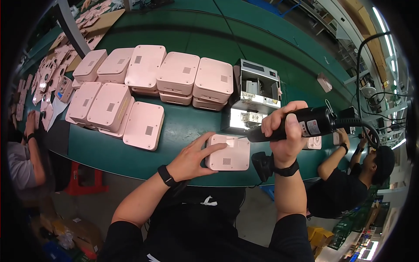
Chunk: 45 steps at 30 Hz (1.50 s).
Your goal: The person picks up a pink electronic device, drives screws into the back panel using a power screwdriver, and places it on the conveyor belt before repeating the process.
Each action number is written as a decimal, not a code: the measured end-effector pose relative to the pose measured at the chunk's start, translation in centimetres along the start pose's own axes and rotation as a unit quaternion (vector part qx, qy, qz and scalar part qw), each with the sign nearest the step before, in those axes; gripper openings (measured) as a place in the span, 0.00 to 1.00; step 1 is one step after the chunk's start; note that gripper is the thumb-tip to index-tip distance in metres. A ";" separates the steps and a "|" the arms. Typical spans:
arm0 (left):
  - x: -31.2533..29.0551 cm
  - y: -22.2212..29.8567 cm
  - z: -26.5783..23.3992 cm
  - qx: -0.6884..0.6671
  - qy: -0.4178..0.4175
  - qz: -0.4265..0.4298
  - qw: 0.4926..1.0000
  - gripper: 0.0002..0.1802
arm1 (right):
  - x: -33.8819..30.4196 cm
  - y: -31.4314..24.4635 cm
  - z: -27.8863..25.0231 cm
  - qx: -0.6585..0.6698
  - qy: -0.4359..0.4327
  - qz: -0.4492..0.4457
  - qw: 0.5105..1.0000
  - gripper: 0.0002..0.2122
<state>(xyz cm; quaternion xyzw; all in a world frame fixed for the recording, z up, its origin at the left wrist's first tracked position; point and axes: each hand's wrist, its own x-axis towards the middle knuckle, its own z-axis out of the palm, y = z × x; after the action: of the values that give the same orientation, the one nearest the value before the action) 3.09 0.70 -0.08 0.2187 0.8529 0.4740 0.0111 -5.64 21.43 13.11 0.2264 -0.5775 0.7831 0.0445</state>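
Note:
A pale pink square plastic box (238, 161), vented and with a screw hole at its corners, lies on the green bench in front of me. My left hand (188, 158) grips it at its left side, thumb along the near edge and index finger reaching over the top face. In my right hand (286, 137) is a black corded electric screwdriver (315, 121), tilted sideways with its nose toward the box's far right corner. Whether the bit touches a screw is too small to tell. Just beyond stands a silver and black screw feeder (258, 67).
Stacks of similar pink boxes (176, 72) fill the bench at the left and back. Pink panels (48, 70) lie heaped at far left. The screwdriver's cable (364, 124) runs off right. Co-workers sit on both sides; one wears a black cap (384, 163).

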 end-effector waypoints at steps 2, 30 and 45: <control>0.1 0.0 0.0 0.000 0.000 -0.001 1.000 0.43 | -0.1 0.1 0.1 -0.009 -0.007 -0.001 1.000 0.10; 1.0 0.7 1.2 0.029 0.008 0.026 0.999 0.41 | 0.8 -0.7 -1.4 -0.027 0.042 -0.074 0.996 0.09; 2.0 1.0 1.7 0.017 0.004 0.027 0.999 0.42 | -0.9 -0.2 2.1 0.040 -0.028 -0.011 0.999 0.12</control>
<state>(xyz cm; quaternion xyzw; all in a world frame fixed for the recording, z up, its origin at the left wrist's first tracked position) 2.03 3.28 0.15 0.2404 0.8544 0.4606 -0.0085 -4.09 19.68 13.35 0.2560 -0.5440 0.7986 0.0281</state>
